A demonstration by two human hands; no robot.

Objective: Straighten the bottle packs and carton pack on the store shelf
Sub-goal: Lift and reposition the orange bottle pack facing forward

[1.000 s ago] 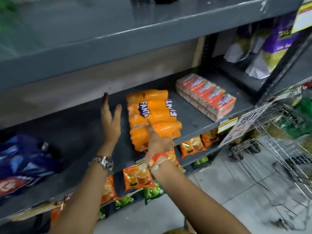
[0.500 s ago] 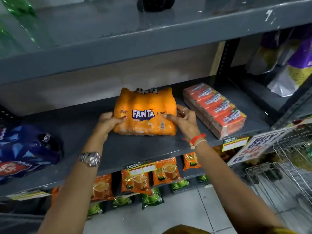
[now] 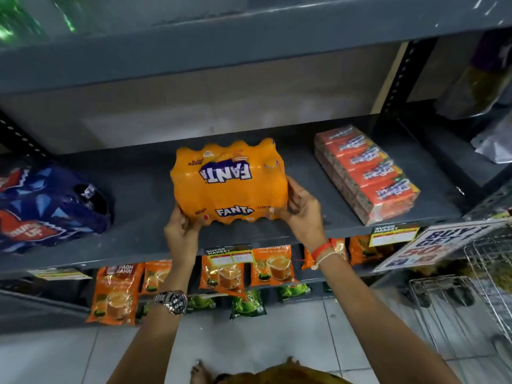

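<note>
An orange Fanta bottle pack (image 3: 227,181) lies on the grey middle shelf (image 3: 144,195), roughly square to the shelf front. My left hand (image 3: 181,234) grips its near left corner and my right hand (image 3: 303,209) grips its near right corner. A dark blue bottle pack (image 3: 47,209) lies askew at the shelf's left end. At the right lies a red-orange carton pack (image 3: 365,173), angled to the shelf edge.
Orange tea pouches (image 3: 224,270) and green pouches (image 3: 246,303) hang below the shelf front. A sale sign (image 3: 432,245) and a wire trolley (image 3: 487,278) stand at the right. Another grey shelf (image 3: 249,45) runs overhead. Bags (image 3: 476,87) fill the neighbouring bay.
The Fanta pack lay diagonally with one hand on it; both hands have taken its corners and turned it to face the shelf front. My view has tilted downward.
</note>
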